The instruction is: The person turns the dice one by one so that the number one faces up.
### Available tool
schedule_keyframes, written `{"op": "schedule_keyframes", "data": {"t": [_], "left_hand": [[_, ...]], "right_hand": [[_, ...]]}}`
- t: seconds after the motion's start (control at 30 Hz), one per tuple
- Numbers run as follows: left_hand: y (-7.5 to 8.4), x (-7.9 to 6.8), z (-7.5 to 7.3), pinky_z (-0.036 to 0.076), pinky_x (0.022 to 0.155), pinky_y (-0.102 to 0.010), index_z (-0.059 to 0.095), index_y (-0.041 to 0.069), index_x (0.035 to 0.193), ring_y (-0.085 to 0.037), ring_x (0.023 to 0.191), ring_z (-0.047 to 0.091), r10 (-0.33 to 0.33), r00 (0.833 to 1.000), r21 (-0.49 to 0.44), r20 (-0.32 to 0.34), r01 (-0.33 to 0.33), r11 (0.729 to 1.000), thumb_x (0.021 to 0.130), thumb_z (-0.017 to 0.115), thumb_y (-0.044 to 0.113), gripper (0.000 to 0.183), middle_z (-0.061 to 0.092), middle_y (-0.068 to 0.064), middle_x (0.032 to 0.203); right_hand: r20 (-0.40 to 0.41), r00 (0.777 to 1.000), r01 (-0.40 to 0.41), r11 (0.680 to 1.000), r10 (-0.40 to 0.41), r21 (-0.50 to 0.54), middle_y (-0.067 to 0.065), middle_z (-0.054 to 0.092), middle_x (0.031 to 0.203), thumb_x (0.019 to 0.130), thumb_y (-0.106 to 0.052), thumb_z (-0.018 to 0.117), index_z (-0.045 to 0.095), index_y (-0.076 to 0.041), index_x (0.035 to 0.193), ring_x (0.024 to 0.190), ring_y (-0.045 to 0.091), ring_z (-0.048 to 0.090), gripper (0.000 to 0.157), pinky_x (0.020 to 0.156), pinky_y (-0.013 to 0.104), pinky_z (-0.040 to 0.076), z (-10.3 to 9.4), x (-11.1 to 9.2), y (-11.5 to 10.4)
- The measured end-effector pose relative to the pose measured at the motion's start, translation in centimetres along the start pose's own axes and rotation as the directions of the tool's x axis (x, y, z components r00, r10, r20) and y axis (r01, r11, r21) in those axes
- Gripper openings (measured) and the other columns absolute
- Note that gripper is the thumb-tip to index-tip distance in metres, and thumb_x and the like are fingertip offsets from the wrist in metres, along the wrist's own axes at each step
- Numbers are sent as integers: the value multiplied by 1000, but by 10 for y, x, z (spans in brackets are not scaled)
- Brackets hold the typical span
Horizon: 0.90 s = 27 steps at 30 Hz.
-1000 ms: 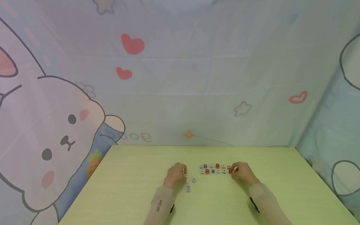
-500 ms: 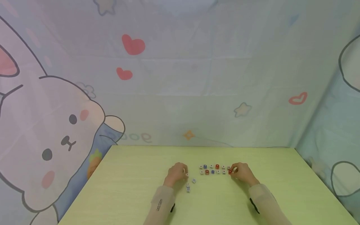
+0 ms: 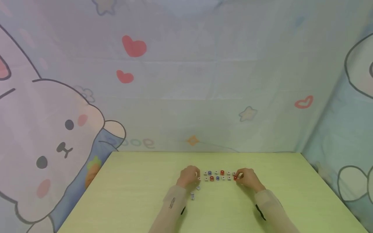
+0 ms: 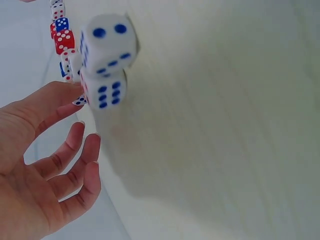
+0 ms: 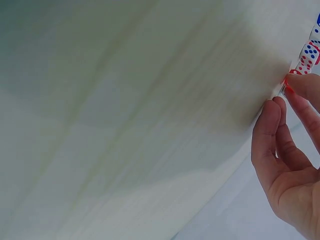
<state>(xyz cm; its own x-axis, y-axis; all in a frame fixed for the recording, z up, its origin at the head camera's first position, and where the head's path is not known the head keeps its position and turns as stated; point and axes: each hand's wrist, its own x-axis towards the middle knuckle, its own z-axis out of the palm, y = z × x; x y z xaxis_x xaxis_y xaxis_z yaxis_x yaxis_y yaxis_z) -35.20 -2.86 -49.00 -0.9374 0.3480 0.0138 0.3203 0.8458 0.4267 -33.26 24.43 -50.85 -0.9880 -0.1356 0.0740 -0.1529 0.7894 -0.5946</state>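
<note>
My left hand (image 3: 188, 176) pinches a white die (image 3: 199, 178) between thumb and index finger, just left of the front of two rows of dice. In the left wrist view its other fingers (image 4: 90, 182) spread loosely and the die is mostly hidden. At the rows' right end my right hand (image 3: 247, 178) pinches a red die (image 3: 235, 178), the last of the front row. The front row also has a red die (image 3: 211, 178), a blue die (image 3: 217, 178) and white ones. Behind it, a blue die (image 3: 209, 173) and a red die (image 3: 222, 172) stand among white dice.
Nearer the person, a loose white die (image 3: 198, 187) lies tilted on the pale green table (image 3: 140, 187). Two more white dice (image 3: 192, 195) sit together beside the left forearm. A patterned cloth (image 3: 175, 97) hangs behind the table's back edge.
My left hand has moved right with the white die, up to the left end of the front row. The right hand stays at the red die. The head view has shifted slightly.
</note>
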Motion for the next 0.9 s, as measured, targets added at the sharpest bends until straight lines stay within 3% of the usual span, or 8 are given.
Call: {"op": "schedule_keyframes", "data": {"t": [0.23,0.4,0.67,0.9], "left_hand": [[5,3,5,44,75,-39,63,14,73,-19,86,53,-23,1000,10,5,23,1000,70,72,13,10,61,-5,98],[7,1,3,44,75,-39,63,12,74,-19,85,53,-16,1000,5,3,16,1000,69,72,13,10,61,-5,94],[8,-8,-12,45,67,-36,63,9,78,-20,83,55,45,999,42,-13,-44,998,71,73,19,16,61,-5,89],[11,-25,-25,46,68,-33,67,12,83,-17,84,57,93,994,49,63,-96,994,74,70,14,10,63,-4,94]], "right_hand": [[5,1000,-4,1000,4,3,4,62,67,71,-3,67,66,-8,78,53,11,49,9,46,23,40,1,1,-2],[5,1000,-2,1000,2,-7,4,62,67,71,-3,67,66,-8,79,53,11,49,9,46,23,40,0,1,-2],[17,1000,-21,1000,21,-21,5,62,70,72,-3,66,66,-7,81,54,12,50,10,46,23,41,-1,0,-2],[17,1000,-12,1000,12,-21,5,63,70,72,-3,67,66,-7,81,55,11,51,10,47,23,42,0,-1,-2]]}}
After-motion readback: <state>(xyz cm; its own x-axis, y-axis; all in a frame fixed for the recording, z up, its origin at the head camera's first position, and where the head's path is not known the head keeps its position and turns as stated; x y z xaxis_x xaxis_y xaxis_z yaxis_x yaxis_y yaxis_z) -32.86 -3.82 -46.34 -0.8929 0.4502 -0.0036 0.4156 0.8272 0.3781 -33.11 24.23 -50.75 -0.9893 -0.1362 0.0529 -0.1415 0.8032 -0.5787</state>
